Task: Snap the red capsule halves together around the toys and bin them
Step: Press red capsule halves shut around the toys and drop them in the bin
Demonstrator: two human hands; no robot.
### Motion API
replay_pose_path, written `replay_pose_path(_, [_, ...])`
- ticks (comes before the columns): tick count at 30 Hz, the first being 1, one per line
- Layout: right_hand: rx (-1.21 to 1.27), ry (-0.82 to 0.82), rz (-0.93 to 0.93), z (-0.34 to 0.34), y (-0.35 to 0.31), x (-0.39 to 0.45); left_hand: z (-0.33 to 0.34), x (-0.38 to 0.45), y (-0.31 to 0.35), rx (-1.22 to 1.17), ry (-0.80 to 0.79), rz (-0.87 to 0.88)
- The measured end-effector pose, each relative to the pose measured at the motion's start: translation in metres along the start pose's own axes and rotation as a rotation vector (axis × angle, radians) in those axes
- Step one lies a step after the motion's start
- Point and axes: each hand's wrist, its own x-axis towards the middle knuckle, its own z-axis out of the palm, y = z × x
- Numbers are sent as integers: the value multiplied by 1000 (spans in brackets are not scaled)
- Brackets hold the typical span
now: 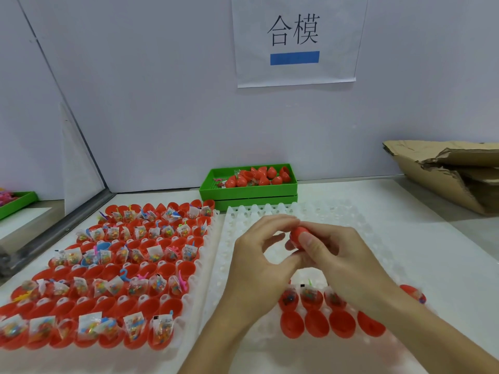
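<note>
Above the near-right white plastic egg-crate tray (351,220), both hands meet on a single red egg-shaped plastic capsule (297,237); the left hand (259,255) curls its fingers over the capsule's left side with the thumb beneath, and the right hand (334,255) pinches it from the right, thumb pressed flat across its front; the capsule's long axis appears to run up and slightly to the right, though fingers hide which end is the narrow one; whether its halves are fully closed cannot be told. Beneath the wrists, in the same tray, sit a row of red capsule halves holding small clear bags of coloured toys (312,296) and a nearer row of empty red capsule halves (317,323), open sides up. Beside it on the left, a second white tray (208,252) is packed with alternating rows of filled and empty red halves (108,265). Farther back against the wall, a green plastic bin (248,191) holds closed red capsules (259,175) lying at mixed angles; a torn brown cardboard box (445,171) lies at the far right; a white paper sign (294,39) hangs on the wall.
</note>
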Motion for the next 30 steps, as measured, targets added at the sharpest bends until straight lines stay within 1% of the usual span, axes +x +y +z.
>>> replay_pose_path(4, [180, -44, 58, -1, 1, 2, -2, -1, 0, 62, -25, -9])
replay_pose_path(11, [357, -66, 106, -5, 6, 4, 3, -2, -1, -65, -27, -41])
replay_pose_path(13, [434, -111, 125, -5, 5, 4, 3, -2, 0, -101, -37, -45])
replay_pose_path(17, [736, -248, 225, -10, -2, 4, 0, -3, 2, -216, -114, -65])
replay_pose_path(19, [813, -281, 275, -12, -4, 4, -2, -3, 3, -256, -128, -76])
replay_pose_path(26, [905, -300, 381, -11, -4, 3, 1, -2, 3, -215, -63, -84])
replay_pose_path(30, [852, -306, 329, -10, -5, 2, 0, -2, 7, -197, -31, -37])
